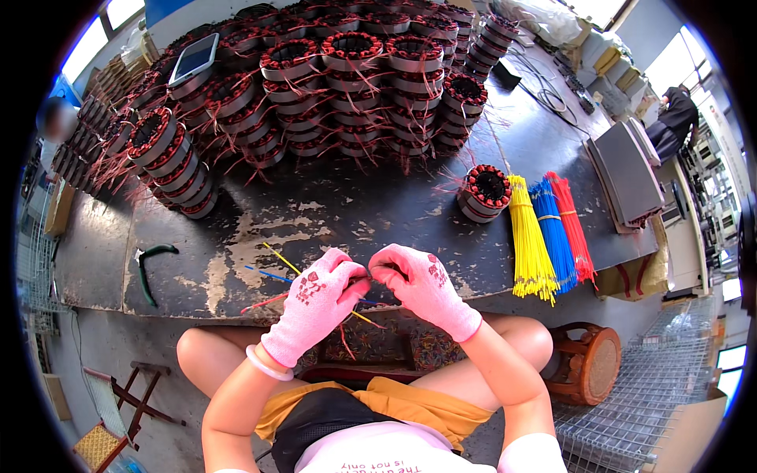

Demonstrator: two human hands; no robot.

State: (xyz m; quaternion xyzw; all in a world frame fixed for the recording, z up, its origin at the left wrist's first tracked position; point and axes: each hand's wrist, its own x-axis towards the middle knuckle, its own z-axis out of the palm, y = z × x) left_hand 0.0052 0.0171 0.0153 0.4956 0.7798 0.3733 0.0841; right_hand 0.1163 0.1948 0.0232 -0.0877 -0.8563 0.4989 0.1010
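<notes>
My left hand (315, 296), in a pink glove, is closed at the table's front edge. Loose lengths of yellow wire (277, 256), blue wire (268, 274) and red wire (266, 303) run through its grip, their far ends over the tabletop and their near ends past the edge. My right hand (424, 285), gloved alike, pinches close beside the left fingertips. Whatever lies between its finger and thumb is too small and covered to make out. Ahead on the right stands a short stack of wound stator cores (484, 192).
Tall stacks of stators (352, 94) with loose red leads fill the table's far side; a tablet (194, 58) lies on them. Bundles of yellow (530, 244), blue (554, 236) and red wires (572, 229) lie right. Green-handled pliers (147, 272) rest left. A wooden stool (587, 364) stands below.
</notes>
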